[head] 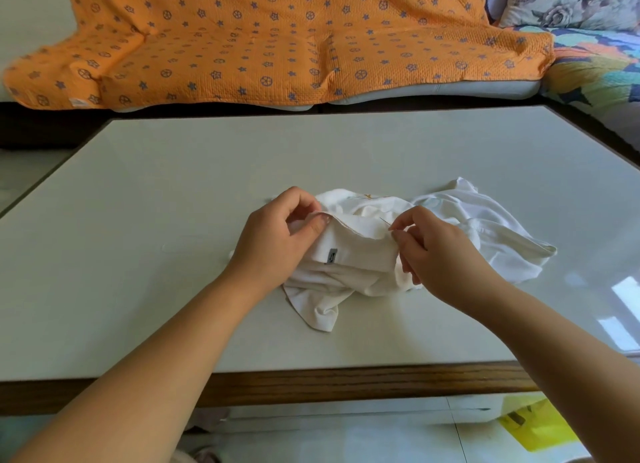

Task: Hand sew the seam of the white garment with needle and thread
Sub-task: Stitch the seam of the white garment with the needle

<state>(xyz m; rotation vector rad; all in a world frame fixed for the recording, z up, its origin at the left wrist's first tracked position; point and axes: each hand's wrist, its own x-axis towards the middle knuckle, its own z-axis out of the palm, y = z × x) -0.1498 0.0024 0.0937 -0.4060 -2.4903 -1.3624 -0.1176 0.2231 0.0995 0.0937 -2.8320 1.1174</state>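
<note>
**While the Fold Is Pinched at the Left, a Needle Is Held at the Right**

Where the pale, glossy tabletop (166, 220) runs out to the left, its corner is cut off by the frame. Near the middle, the left hand (277, 235) is seen with thumb and forefinger closed on the raised, folded edge of the crumpled white cotton garment (360, 272). The garment is laid on the tabletop between the two hands and trails off to the right. The remaining left fingers are curled, their tips hidden. A small grey sewn-in label (331, 256) is shown on the fold just beside that hand, its print too small to be read.

Further right, a thin dark needle (385, 221) is pinched between thumb and forefinger of the right hand (441, 251) and slanted up to the left over the fold. Whether the cloth is pierced cannot be told, and the thread is too fine to be made out. The other right fingers are curled onto the garment.

Behind the table, an orange quilted cover printed with blue stars (277, 40) is draped, cut off at the top. A yellow bag (535, 428) is partly hidden at the lower right.
</note>
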